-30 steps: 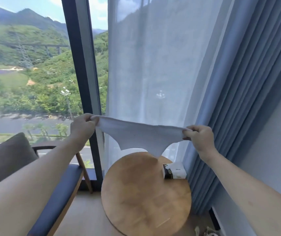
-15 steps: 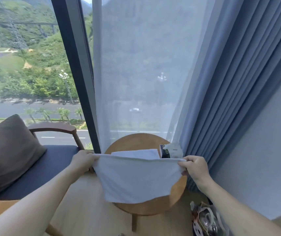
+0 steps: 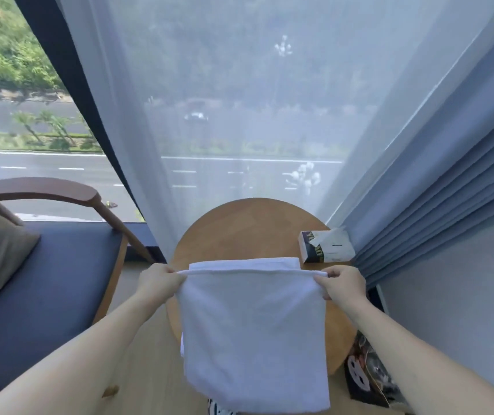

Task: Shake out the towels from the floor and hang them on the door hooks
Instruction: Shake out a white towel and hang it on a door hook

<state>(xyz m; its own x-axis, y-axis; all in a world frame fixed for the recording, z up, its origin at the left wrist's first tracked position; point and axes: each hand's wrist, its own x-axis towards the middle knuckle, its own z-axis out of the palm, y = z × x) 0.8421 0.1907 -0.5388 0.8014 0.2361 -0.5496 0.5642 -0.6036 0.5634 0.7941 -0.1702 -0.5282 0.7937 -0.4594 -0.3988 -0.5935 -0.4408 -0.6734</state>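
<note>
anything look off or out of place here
Nothing is spilled or damaged. The towel hangs square between the left hand and right hand. Only oddity: clutter on the floor beside the round table.

A hotel-style sitting corner: floor-to-ceiling window (image 3: 30, 121) over a road, sheer white curtain (image 3: 239, 100), pleated blue drapes (image 3: 449, 205), round wooden side table (image 3: 239, 229), blue-cushioned wooden armchair (image 3: 54, 280).

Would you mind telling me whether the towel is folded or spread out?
Folded: the towel hangs doubled, a second layer's edge showing behind the top edge pinched by both hands.
</note>
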